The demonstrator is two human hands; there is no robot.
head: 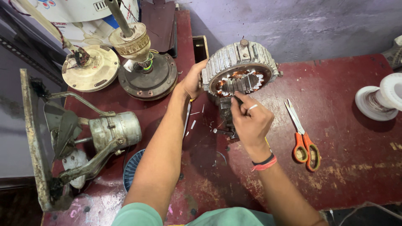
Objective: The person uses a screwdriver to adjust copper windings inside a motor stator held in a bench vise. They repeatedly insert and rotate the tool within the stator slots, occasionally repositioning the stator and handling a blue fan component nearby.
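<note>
Far left, an old fan motor [115, 130] on a bent metal bracket [33, 138] is lying on its side at the edge of the dark red table [347, 167], with a blue ribbed disc [130, 167] sticking out from under the left forearm just below it. Behind those, a cream round fan housing [90, 69] is sitting next to a dark rusty one [148, 77], which is carrying a spindle and some coloured wires on top; the two housings are just beside each other. Moving to centre, the left hand [192, 79] is gripping the left rim of the motor stator [240, 69], fingers wrapped around the ribbed grey casing and holding it tilted up on edge so the open face is pointing at the camera. Copper windings are showing inside the ring of slots. The stator is resting near the back middle of the table, close to the wall. The right hand [250, 121] is sitting right in front of the lower opening, thumb and fingers pinched together on something thin at the slots; can't tell exactly what it is from here. A black and red band is sitting on that wrist. White scraps are lying scattered on the table between the two arms. Right of the hand, orange-handled scissors [302, 136] are lying closed, well apart from the stator. Far right, a white wire spool [379, 100] is lying on its side.
</note>
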